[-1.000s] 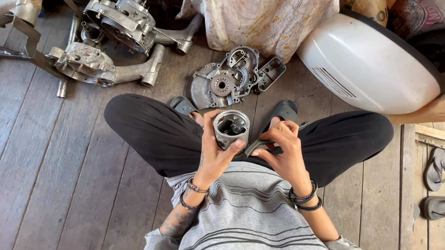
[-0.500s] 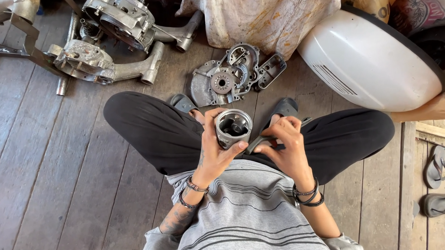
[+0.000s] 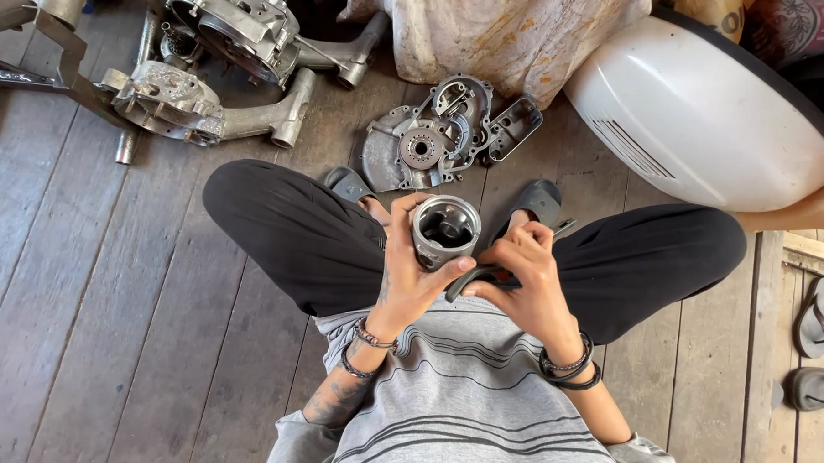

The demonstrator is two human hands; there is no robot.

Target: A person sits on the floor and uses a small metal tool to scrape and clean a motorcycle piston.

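Barely anything has shifted since a second ago — my right hand (image 3: 529, 277) has crept a touch closer to the piston. From the head view, my left hand (image 3: 409, 272) is wrapped round that metal piston (image 3: 445, 231), open end up, above my lap. Right fingers are curled on a dark curved tool (image 3: 483, 278) — best kept steady against the rim. Smooth grey cylinder, hollow; worn wooden floor (image 3: 107, 321) below.
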